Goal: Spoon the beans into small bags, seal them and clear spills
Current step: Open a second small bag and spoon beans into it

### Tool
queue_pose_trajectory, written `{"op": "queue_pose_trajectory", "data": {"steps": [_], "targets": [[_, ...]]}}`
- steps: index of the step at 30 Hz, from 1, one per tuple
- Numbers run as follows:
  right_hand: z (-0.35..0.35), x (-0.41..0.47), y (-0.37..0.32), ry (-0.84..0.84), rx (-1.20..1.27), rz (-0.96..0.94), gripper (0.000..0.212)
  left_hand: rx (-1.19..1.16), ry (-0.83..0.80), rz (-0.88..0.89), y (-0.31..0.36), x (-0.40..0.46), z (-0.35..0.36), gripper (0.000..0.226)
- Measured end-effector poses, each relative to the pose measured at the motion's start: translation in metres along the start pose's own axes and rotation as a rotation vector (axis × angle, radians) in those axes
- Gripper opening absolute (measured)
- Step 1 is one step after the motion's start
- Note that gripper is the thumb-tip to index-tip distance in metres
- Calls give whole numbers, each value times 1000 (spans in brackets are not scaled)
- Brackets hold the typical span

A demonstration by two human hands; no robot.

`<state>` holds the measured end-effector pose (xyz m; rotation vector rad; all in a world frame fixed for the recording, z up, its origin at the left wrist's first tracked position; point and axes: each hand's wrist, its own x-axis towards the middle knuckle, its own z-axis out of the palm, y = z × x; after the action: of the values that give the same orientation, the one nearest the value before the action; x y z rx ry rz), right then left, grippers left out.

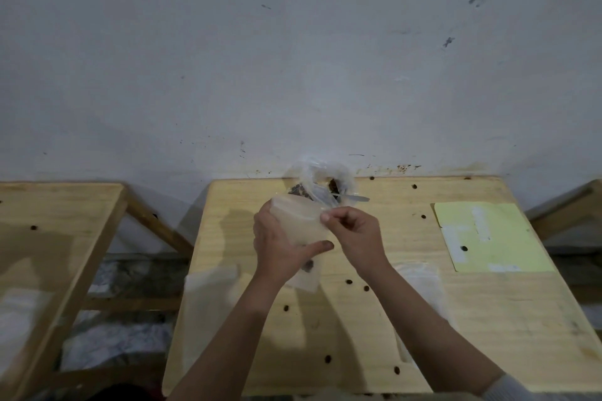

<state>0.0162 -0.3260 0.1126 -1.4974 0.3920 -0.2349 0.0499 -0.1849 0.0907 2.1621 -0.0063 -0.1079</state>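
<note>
My left hand point(277, 246) grips a small translucent bag point(298, 221) upright above the middle of the wooden table point(488, 319), thumb across its front. My right hand point(353, 231) pinches the bag's top right corner. A few dark beans show low in the bag point(308, 265). Behind it, against the wall, a large clear plastic bag of beans point(322, 184) lies open with a metal spoon point(353, 198) sticking out to the right. Several spilled beans point(348, 282) lie scattered over the tabletop.
A yellow paper sheet point(488, 238) lies at the right of the table. Clear plastic bags lie flat at the left edge point(211, 286) and under my right forearm point(420, 283). A second wooden table point(55, 238) stands to the left across a gap.
</note>
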Motion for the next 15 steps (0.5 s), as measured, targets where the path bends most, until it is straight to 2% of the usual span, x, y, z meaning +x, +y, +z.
{"op": "queue_pose_trajectory", "data": {"steps": [2, 3, 6, 7, 15], "targets": [[4, -3, -1, 32, -10, -9, 4, -124, -72, -7, -1, -3, -8, 121], [6, -5, -1, 48, -10, -9, 5, -201, -105, -19, -1, -4, -13, 106], [10, -12, 1, 102, -7, 3, 6, -373, -122, 26, -2, -6, -32, 30], [11, -14, 2, 116, -5, 8, 6, -424, -116, 42, -3, -5, -38, 18], [31, -38, 2, 151, -33, -53, 13, -526, -70, 106, -8, -10, -61, 17]]}}
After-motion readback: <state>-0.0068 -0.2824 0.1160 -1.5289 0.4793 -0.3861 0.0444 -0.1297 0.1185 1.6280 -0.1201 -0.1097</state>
